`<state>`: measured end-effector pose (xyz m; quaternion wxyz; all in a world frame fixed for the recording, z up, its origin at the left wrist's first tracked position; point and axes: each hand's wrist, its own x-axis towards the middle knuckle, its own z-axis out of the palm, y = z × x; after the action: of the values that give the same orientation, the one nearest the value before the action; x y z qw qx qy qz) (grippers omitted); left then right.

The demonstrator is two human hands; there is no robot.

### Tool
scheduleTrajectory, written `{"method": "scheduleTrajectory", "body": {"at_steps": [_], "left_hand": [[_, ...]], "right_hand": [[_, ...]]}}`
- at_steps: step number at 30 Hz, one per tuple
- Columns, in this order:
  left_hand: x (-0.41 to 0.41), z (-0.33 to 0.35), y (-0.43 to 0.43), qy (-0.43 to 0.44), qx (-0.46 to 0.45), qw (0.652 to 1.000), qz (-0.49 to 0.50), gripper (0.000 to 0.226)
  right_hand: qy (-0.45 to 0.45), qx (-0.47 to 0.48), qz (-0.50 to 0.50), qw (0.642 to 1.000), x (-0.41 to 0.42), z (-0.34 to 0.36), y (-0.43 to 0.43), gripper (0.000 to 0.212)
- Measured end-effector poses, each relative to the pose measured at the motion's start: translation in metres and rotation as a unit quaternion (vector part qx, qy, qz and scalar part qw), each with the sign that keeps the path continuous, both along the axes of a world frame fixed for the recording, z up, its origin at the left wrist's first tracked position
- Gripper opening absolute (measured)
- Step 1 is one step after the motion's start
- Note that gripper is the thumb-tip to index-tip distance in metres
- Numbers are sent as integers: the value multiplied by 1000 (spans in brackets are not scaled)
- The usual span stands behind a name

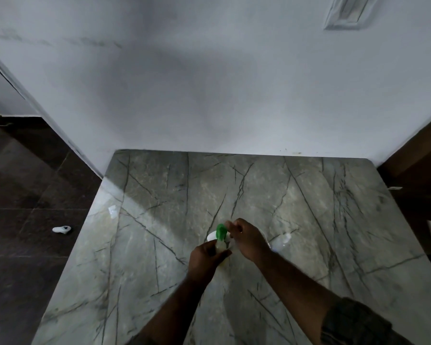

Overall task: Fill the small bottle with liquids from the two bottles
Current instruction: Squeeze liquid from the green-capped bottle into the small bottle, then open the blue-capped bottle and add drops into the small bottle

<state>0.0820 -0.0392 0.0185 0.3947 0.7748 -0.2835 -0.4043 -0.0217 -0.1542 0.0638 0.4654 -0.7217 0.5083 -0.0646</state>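
A person stands at a veined stone table point(309, 195), both bare forearms reaching in, working on a pale bottle point(220, 247) set upright near the table's middle. The left hand point(205, 257) wraps round the bottle's body from the near-left side, fingers curled about it, apparently to pin it to the stone so that it neither spins nor tips. The right hand point(248, 239) comes in from the bottle's right with fingers bunched, their tips at the green cap point(220, 231). They appear to pinch it, though blur leaves the exact contact unclear. That split of work, one hand bracing low and the other turning high, suggests the cap is being twisted, and which way cannot be told. A round white object point(211, 236) sits just behind the bottle on its left, partly hidden by the cap, and what it is cannot be made out. A clear bottle point(283, 241) stands or lies just right of the bottle, beyond the right wrist, within easy reach, likely one of the vessels in the pouring job. Nothing shows any liquid moving, so filling seems not yet under way or paused. Far left of the bottle, off the table, a small white thing point(61, 229) lies on the dark floor point(23, 245).
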Motion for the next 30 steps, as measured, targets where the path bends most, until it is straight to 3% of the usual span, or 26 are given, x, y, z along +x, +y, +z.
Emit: {"method": "scheduleTrajectory", "body": {"at_steps": [5, 12, 20, 26, 30], "left_hand": [[-1, -7, 1, 23, -12, 1000, 15, 37], [-1, -13, 1, 43, -22, 999, 23, 39], [-1, -15, 1, 35, -15, 999, 22, 41], [0, -11, 4, 33, -15, 999, 12, 40], [2, -12, 9, 28, -8, 999, 20, 39]], "right_hand": [[-50, 14, -132, 990, -38, -21, 10, 41], [43, -9, -316, 948, -129, -80, 28, 10], [86, -43, -254, 963, -119, -100, 11, 38], [98, -31, -276, 956, -107, -108, 6, 35], [101, -25, -290, 951, -102, -110, 10, 46]]}}
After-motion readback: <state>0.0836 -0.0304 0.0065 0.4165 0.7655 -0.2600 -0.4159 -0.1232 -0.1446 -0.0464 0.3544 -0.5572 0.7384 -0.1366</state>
